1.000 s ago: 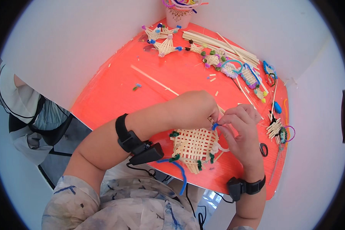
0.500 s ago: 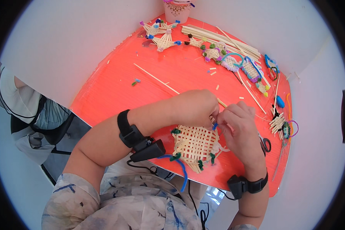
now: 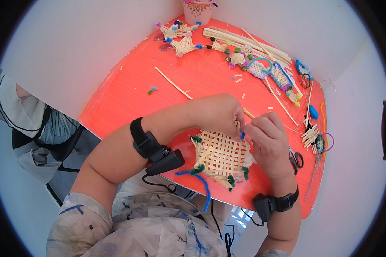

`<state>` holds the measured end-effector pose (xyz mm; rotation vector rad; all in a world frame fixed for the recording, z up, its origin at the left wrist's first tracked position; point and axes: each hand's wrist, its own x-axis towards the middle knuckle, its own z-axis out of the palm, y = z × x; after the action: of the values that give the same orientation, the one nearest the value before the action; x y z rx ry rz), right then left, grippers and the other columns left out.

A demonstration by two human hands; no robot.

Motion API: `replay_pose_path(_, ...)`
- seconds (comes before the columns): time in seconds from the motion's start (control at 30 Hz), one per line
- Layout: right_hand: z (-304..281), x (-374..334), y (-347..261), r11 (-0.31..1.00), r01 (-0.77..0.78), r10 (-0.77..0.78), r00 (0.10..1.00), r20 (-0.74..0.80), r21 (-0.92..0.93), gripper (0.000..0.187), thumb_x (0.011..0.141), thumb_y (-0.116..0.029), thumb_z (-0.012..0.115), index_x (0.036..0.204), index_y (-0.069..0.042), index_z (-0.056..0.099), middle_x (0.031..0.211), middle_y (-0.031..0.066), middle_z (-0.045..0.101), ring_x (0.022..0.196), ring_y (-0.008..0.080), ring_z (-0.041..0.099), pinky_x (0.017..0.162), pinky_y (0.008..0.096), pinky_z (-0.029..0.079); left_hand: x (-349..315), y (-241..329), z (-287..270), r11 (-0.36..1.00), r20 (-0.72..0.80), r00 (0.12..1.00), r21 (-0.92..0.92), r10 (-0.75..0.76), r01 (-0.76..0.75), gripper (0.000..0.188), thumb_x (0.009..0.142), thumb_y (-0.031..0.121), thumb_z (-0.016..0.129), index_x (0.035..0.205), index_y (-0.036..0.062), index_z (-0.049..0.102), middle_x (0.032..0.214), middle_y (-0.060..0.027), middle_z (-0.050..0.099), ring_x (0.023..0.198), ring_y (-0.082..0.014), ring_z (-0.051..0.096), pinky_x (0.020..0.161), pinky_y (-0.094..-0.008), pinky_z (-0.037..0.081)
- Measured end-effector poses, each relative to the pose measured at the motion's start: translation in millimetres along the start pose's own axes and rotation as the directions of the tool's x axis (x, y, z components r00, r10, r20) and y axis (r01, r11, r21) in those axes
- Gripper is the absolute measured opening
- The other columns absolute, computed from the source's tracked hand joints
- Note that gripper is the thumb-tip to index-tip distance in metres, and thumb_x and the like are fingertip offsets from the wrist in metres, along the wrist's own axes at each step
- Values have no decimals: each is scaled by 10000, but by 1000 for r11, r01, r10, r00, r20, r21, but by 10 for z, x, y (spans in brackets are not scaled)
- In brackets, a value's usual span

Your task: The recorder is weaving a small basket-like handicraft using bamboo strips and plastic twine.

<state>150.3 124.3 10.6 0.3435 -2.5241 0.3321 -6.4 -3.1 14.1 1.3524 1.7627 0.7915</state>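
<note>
A woven mat of pale bamboo strips (image 3: 223,152) lies at the near edge of the red table, dark green pipe cleaner (image 3: 197,169) twisted round several of its corners. My left hand (image 3: 227,113) bends over its far side, fingertips closed on the strip ends there. Close beside it, my right hand (image 3: 268,139) is closed, with thumb and finger at a short blue pipe cleaner tuft (image 3: 242,135) on those strip ends. Part of the tuft is hidden by the fingers. White fluffy pipe cleaner (image 3: 248,160) shows at the mat's right side.
A longer blue pipe cleaner (image 3: 203,184) hangs over the table's front edge. Black-handled scissors (image 3: 297,160) lie right of my right hand. Small woven pieces (image 3: 238,59) and a bundle of bamboo strips (image 3: 248,42) line the back, near a white pot (image 3: 197,13). A person (image 3: 30,107) sits at left.
The mat has turned a little and its near side has shifted right. Both hands stay together at its far edge, the left slightly higher. A loose strip beyond my left arm has moved slightly.
</note>
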Motion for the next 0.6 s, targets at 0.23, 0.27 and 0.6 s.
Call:
replay_pose_path(0.23,42,-59,-11,838,-450,484,874,-39,308,89,816,21,668,854,3,591,824,103,561,783,250,576,700,355,475,1,-37,10,973,-163,981,223,104,-66,229,751,164,753,933,25,754,788,-150,714,699,-240,684,676,-342,532)
replay_pose_path(0.27,44,-59,-18,838,-449,482,875,-37,310,89,816,21,668,854,3,591,824,103,561,783,250,576,700,355,475,2,-44,18,962,-187,975,264,118,-66,221,754,166,744,922,24,755,787,-154,712,701,-254,686,674,-350,534)
replay_pose_path(0.6,94,-58,-93,804,-524,543,840,13,282,150,781,-31,754,858,14,633,803,96,618,711,208,609,655,317,481,-7,-19,88,939,-224,962,336,154,-72,156,758,147,710,876,55,754,732,-150,684,669,-292,664,623,-398,515)
